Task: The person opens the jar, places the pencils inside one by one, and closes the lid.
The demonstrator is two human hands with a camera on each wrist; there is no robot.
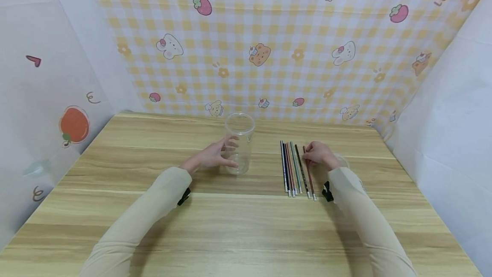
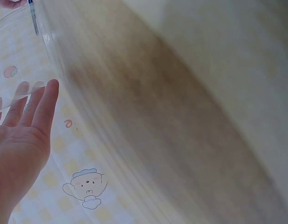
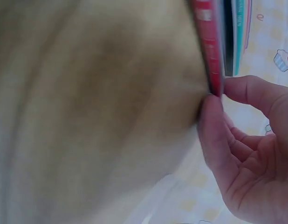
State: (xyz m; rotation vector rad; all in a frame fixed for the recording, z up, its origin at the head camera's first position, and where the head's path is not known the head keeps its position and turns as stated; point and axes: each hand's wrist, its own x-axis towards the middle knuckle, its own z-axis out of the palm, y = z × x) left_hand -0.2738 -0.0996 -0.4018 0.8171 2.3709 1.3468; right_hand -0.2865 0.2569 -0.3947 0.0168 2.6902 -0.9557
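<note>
A tall clear plastic cup [image 1: 246,151] stands upright on the table. At its left side is my left hand [image 1: 213,155], thumb in front and fingers behind; in the left wrist view these fingers [image 2: 43,109] look nearly straight. My right hand [image 1: 320,154] pinches a red pencil [image 1: 310,178] between thumb and fingertips. This red pencil [image 3: 210,44] shows pale lettering in the right wrist view. Left of it lies a black patterned pencil [image 1: 303,174], then a row of several pencils [image 1: 291,170], their eraser ends toward me.
Partly hidden behind the right wrist is a round clear plastic thing [image 1: 343,160]; its kind is unclear. The wooden table [image 1: 246,234] ends at a yellow checked cloth [image 1: 238,80] at the back. White cloth [image 1: 449,140] hangs along the right side.
</note>
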